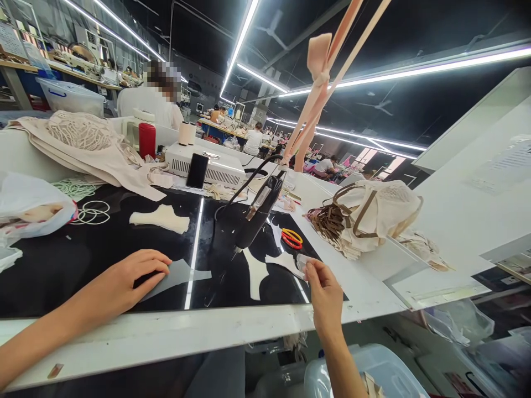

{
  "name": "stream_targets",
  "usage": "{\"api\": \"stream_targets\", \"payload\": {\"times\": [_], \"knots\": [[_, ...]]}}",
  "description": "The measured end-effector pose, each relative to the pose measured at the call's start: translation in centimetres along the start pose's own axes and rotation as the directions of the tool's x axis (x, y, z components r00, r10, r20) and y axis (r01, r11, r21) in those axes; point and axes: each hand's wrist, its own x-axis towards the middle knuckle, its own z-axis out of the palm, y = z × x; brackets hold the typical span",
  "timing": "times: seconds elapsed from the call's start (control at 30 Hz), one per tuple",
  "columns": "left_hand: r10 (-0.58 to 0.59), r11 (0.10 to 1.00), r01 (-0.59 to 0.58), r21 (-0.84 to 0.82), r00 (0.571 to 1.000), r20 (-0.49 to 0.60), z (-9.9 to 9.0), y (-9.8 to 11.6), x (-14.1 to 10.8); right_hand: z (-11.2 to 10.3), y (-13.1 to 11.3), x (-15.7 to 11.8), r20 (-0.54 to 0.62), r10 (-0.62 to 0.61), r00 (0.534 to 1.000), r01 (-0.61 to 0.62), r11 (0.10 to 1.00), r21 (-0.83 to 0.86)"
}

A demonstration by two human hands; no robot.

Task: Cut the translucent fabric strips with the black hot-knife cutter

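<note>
Across a black board (120, 240) mid-frame, the left hand (122, 276) lies palm down at lower left, thumb apart from fingers, the right hand (327, 293) reaches upward at lower right of centre, a tool (260, 209) slants between them, a grey sheet (183, 275) lies under the left fingertips, and right thumb and forefinger clamp a clear scrap (302, 261).

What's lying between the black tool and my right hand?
In the head view: one pale piece near the tool, then another pale piece beside your right hand, which pinches a translucent scrap.
</note>
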Motion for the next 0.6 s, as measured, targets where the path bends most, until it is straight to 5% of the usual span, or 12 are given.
{"api": "stream_targets", "payload": {"times": [0.13, 0.23, 0.33, 0.43, 0.5, 0.6], "knots": [[0.004, 1.0, -0.005, -0.028, 0.999, -0.038, 0.0, 0.1, 0.1, 0.3, -2.6, -2.1, 0.163, -0.004, 0.987, -0.009, 0.997, 0.082], [-0.012, 0.995, 0.011, -0.099, 1.0, -0.002, 0.2, 1.9, -0.1, 1.2, -5.0, -4.6, 0.375, -0.037, 0.926, -0.008, 0.993, 0.116], [-0.014, 0.97, 0.031, -0.242, 0.997, 0.072, 0.7, 5.3, -0.6, 2.6, -7.2, -7.2, 0.668, -0.126, 0.733, 0.066, 0.991, 0.113], [0.028, 0.92, 0.056, -0.389, 0.978, 0.208, 0.9, 9.1, -0.9, 4.3, -8.8, -9.2, 0.823, -0.203, 0.53, 0.179, 0.976, 0.125], [0.0, 0.9, 0.131, -0.416, 0.954, 0.299, 0.7, 11.0, -1.0, 5.2, -9.3, -10.1, 0.857, -0.231, 0.461, 0.197, 0.968, 0.155], [-0.08, 0.887, 0.252, -0.387, 0.909, 0.409, 0.0, 12.2, -1.0, 5.9, -9.6, -10.6, 0.86, -0.246, 0.447, 0.186, 0.966, 0.179]]}}
